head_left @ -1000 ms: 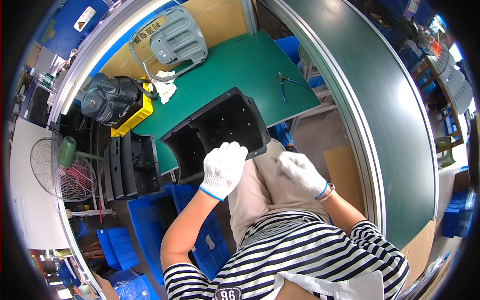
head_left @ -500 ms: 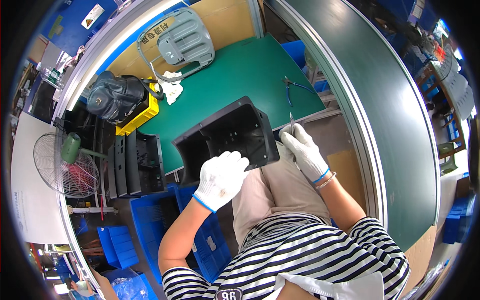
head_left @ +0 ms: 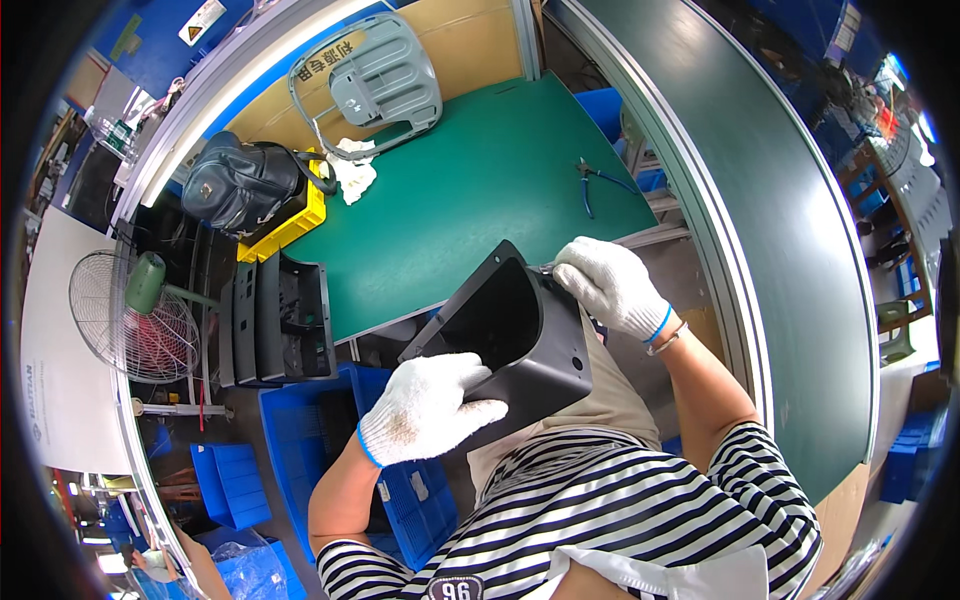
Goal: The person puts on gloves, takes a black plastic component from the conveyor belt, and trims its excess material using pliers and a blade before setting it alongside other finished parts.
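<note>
A black plastic housing (head_left: 545, 355), hollow and with small holes in its end wall, is tilted above my lap. My left hand (head_left: 425, 405), in a white knitted glove with a blue cuff, grips the housing's near left edge, thumb and fingers either side of the wall. At the housing's upper right corner is my gloved right hand (head_left: 610, 288), closed around a slim metal-tipped tool (head_left: 545, 268) that looks like a small knife. The tool's tip is against the housing's rim; most of it is hidden by the glove.
Cutting pliers (head_left: 590, 185) with blue handles lie on the green table (head_left: 480, 180). A grey plastic frame (head_left: 385, 85), white cloth (head_left: 353, 178) and a backpack (head_left: 240, 185) on a yellow crate (head_left: 290, 228) sit farther back. Left are similar black housings (head_left: 290, 320), a fan (head_left: 135, 315) and blue crates (head_left: 300, 420).
The housing has been turned, its end wall now facing me. My left hand has shifted slightly down and left on it. My right hand has brought the tool onto the housing's rim.
</note>
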Demonstrator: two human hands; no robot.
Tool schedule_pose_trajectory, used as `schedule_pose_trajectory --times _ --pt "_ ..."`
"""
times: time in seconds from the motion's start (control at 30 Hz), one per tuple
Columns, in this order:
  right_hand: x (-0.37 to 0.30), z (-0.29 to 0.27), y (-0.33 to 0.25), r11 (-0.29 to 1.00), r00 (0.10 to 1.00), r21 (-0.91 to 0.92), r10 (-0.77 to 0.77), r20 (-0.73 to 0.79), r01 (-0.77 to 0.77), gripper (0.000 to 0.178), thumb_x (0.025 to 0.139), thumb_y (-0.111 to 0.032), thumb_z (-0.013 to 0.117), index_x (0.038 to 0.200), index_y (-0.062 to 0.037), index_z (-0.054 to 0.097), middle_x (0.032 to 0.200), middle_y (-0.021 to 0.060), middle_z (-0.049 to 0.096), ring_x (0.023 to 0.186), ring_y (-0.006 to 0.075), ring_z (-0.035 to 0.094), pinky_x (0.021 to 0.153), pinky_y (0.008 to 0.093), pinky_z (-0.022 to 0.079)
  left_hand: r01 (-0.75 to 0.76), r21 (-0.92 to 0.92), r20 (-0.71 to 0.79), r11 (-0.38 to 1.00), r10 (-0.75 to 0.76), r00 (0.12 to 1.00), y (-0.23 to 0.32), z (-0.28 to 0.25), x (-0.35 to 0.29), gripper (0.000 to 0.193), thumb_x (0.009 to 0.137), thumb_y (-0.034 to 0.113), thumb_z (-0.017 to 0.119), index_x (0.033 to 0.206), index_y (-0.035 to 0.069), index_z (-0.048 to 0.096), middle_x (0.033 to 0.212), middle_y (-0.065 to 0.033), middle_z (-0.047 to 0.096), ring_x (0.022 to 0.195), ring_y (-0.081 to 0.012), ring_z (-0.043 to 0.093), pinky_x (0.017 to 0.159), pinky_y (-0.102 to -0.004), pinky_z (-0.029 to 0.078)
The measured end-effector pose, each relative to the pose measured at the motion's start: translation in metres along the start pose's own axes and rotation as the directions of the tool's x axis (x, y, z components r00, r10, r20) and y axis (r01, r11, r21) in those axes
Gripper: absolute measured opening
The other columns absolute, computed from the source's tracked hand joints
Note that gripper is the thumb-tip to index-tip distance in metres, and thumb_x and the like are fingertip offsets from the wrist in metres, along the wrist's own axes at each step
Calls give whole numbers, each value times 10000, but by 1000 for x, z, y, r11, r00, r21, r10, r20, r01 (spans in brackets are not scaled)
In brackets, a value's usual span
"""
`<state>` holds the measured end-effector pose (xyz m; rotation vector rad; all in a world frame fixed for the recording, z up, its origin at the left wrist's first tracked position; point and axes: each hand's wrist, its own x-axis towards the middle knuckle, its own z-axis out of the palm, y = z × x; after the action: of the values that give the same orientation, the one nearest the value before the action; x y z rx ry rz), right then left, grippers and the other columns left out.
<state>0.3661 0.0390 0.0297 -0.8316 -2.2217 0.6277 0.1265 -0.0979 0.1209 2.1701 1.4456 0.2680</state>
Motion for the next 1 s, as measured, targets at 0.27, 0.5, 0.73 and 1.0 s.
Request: schedule_pose_trajectory --times 0.27,0.5,0.73,1.0 --pt "-2 -9 1 1000 997 15 -2 83 1 181 934 -241 582 933 -70 642 845 124 614 816 331 615 714 408 495 -55 18 22 998 54 998 -1 0 2 321 813 327 716 869 17 657 796 -142 613 743 -330 636 642 -401 506" --pt "-8 -15 2 1000 991 -7 12 133 -11 185 932 -243 579 955 -73 650 857 115 623 833 321 620 725 404 500 -94 9 14 996 94 995 -1 6 3 335 808 337 733 864 18 649 761 -147 595 722 -339 630 625 -407 503" --pt "-5 -13 5 1000 992 8 -23 125 22 184 930 -246 583 948 -78 655 863 116 625 835 325 618 723 405 498 -114 -76 52 991 118 992 -5 5 6 356 807 335 747 778 33 561 678 -149 528 648 -339 577 582 -408 460" --pt "1 -1 12 1000 995 8 -23 99 22 198 940 -261 566 922 -83 652 835 121 621 813 334 615 713 418 499 -118 -132 75 984 129 989 -4 3 5 340 790 307 768 786 43 554 671 -146 511 632 -341 554 573 -405 449"
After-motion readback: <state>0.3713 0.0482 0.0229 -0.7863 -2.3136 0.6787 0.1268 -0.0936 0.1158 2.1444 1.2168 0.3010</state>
